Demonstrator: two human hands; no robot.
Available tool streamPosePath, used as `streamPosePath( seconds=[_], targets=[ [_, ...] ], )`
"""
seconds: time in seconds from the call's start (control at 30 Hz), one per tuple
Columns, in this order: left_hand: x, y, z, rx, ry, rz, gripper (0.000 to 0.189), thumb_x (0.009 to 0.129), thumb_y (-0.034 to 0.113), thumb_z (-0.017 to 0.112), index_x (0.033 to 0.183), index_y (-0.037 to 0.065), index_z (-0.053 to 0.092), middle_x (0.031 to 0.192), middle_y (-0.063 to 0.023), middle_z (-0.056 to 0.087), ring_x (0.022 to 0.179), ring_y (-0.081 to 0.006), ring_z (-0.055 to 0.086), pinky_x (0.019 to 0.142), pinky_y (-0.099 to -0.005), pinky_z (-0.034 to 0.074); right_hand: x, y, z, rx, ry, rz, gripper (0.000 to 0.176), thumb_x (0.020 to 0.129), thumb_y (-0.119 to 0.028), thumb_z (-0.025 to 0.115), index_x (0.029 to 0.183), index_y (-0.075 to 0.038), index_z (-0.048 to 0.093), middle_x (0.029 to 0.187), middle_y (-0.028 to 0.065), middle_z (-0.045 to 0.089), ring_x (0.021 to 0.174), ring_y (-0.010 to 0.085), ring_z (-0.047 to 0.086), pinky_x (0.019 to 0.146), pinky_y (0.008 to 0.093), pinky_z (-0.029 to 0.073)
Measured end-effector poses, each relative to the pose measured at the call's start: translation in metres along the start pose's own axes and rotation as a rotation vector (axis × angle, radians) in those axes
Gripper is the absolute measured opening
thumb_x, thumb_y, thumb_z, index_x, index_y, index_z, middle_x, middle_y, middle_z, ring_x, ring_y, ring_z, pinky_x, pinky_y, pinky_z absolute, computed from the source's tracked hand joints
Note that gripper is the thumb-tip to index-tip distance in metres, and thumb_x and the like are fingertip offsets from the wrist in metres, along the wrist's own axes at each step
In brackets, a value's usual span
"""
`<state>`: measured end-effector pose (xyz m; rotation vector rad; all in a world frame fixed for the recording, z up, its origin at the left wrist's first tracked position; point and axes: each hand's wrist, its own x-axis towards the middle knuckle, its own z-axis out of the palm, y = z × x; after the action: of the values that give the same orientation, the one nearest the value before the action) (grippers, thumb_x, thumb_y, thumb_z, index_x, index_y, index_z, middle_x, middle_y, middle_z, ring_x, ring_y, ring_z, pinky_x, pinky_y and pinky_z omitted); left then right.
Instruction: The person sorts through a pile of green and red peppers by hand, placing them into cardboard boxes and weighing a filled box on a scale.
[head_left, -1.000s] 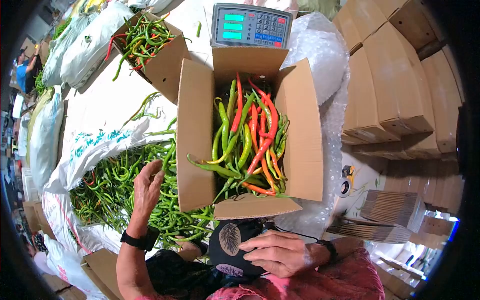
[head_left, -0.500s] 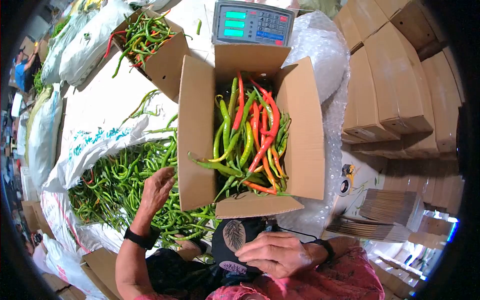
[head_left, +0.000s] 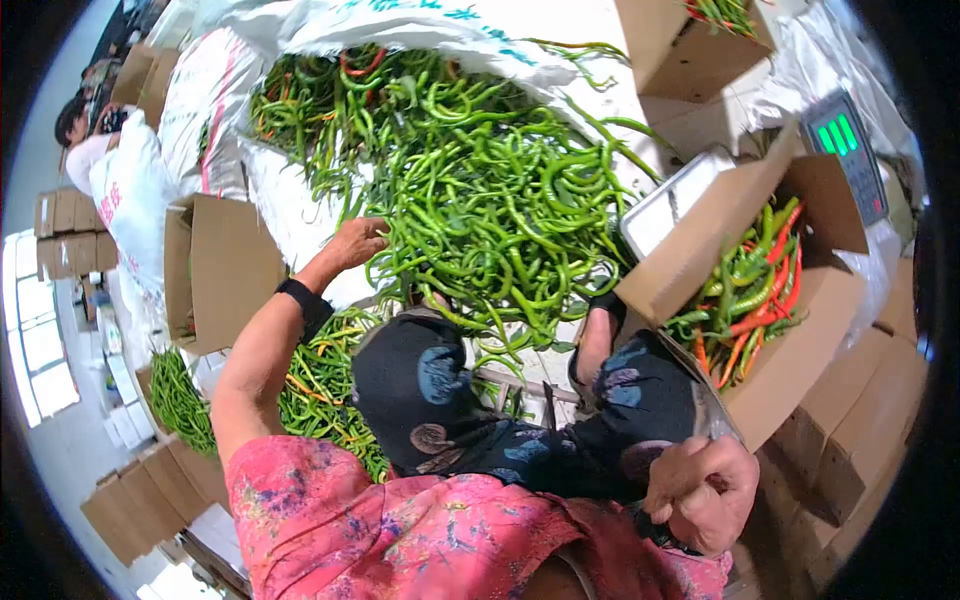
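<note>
A: Largest entry?
B: Pepper heap (head_left: pixel 480 180). Long green peppers with a few red ones, spread over a white sack (head_left: pixel 420 30). It fills the upper middle, just beyond the knees.

A: Next?
B: Box (head_left: pixel 800 330), right of the heap, flaps open. It holds green, red and orange peppers. A scale (head_left: pixel 850 150) stands just behind it, display lit green.

A: Other cardboard?
B: Carton (head_left: pixel 235 265), left of the left arm, open and on its side. Top box (head_left: pixel 690 60), at the upper edge, with peppers showing in it.

A: Any more peppers?
B: Small pile (head_left: pixel 320 385), under the left arm, beside the left knee. Mostly green.

A: People?
B: One other person (head_left: pixel 85 150), far left, well apart from the heap.

A: The hands?
B: Left hand (head_left: pixel 355 243), arm stretched forward, at the heap's near left edge and touching the peppers. The fingers are curled in; whether they pinch a pepper cannot be told. Right hand (head_left: pixel 705 490), resting on the right knee. Its fingers are pressed together and folded into a fist.

A: Smallest?
B: Wristband (head_left: pixel 305 303), black, on the left wrist.
</note>
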<state>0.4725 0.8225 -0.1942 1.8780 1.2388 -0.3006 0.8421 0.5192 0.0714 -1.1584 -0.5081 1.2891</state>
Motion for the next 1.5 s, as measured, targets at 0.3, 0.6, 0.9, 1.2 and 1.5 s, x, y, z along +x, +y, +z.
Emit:
streamPosePath(
  seconds=[0.3, 0.6, 0.9, 1.2, 1.5],
  targets=[
    [0.124, -0.011, -0.065, 0.051, 0.610, 0.318, 0.022, 0.082, 0.015, 0.054, 0.094, 0.003, 0.068, 0.088, -0.0242, 0.066, 0.086, -0.0409, 0.064, 0.079, -0.0463, 0.052, 0.067, 0.060, 0.100, 0.141, 0.013, 0.455, 0.014, 0.094, -0.009, 0.055, 0.095, 0.005, 0.056, 0.085, 0.0188, 0.065, 0.065, 0.0176, 0.059, 0.063, 0.0265, 0.048],
    [0.304, -0.024, -0.129, 0.288, 0.952, 0.216, 0.031, 0.076, 0.020, 0.059, 0.095, -0.004, 0.058, 0.089, -0.0284, 0.063, 0.090, -0.0447, 0.060, 0.080, -0.0544, 0.048, 0.229, 0.198, 0.143, -0.078, 0.016, 0.456, 0.026, 0.095, -0.019, 0.058, 0.113, 0.001, 0.059, 0.098, 0.0078, 0.065, 0.080, 0.0104, 0.058, 0.068, 0.0239, 0.046],
    [0.312, -0.077, -0.146, 0.618, 0.739, -0.043, 0.072, 0.074, 0.064, 0.066, 0.106, -0.001, 0.062, 0.095, -0.0232, 0.067, 0.093, -0.0399, 0.063, 0.079, -0.0529, 0.046, 0.485, 0.280, 0.133, -0.886, -0.186, -0.065, 0.046, 0.087, -0.022, 0.058, 0.124, 0.006, 0.055, 0.107, 0.0188, 0.066, 0.101, 0.0297, 0.062, 0.096, 0.0378, 0.046],
    [0.304, -0.089, -0.115, 0.370, 0.956, 0.096, 0.077, 0.062, 0.040, 0.082, 0.120, 0.000, 0.049, 0.110, -0.0230, 0.055, 0.102, -0.0423, 0.053, 0.087, -0.0511, 0.047, 0.598, 0.284, 0.068, -1.521, 0.044, -0.447, 0.080, 0.079, -0.020, 0.067, 0.148, -0.008, 0.027, 0.125, 0.0268, 0.046, 0.119, 0.0438, 0.045, 0.103, 0.0499, 0.036],
    [0.332, -0.112, -0.161, 0.268, 0.506, -0.201, 0.086, 0.064, 0.048, 0.078, 0.130, 0.003, 0.045, 0.112, -0.0274, 0.059, 0.096, -0.0463, 0.062, 0.083, -0.0502, 0.053, 0.601, 0.294, 0.034, -1.204, 0.031, 0.076, 0.051, 0.082, -0.032, 0.069, 0.116, 0.003, 0.060, 0.112, 0.0255, 0.061, 0.110, 0.0327, 0.056, 0.096, 0.0412, 0.041]
  ],
)
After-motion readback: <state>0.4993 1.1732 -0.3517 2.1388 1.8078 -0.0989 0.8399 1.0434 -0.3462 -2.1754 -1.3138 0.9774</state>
